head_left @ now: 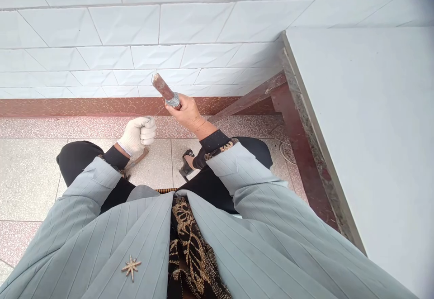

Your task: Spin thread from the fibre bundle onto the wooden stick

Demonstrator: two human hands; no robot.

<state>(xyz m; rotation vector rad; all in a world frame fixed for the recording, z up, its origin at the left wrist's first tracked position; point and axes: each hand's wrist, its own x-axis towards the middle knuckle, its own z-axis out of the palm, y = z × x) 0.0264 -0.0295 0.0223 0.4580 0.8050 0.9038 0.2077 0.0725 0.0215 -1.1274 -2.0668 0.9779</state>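
Observation:
My right hand (pixel 189 112), bare, is wrapped round a reddish-brown wooden stick (pixel 162 86). The stick tilts up and to the left, and its pale end is worn. Just above my fingers, silvery wire (pixel 173 101) is wound round the stick in close turns. A thin strand runs from this winding down to my left hand (pixel 138 135), which wears a white knitted glove and is closed in a fist on the strand. The lower end of the stick is hidden by my right hand.
A white tabletop (pixel 379 109) on a dark red wooden frame (pixel 294 131) stands close on my right. Ahead is a white tiled wall (pixel 122 25). A loose cord (pixel 286 152) lies on the speckled floor (pixel 30 168) by the frame.

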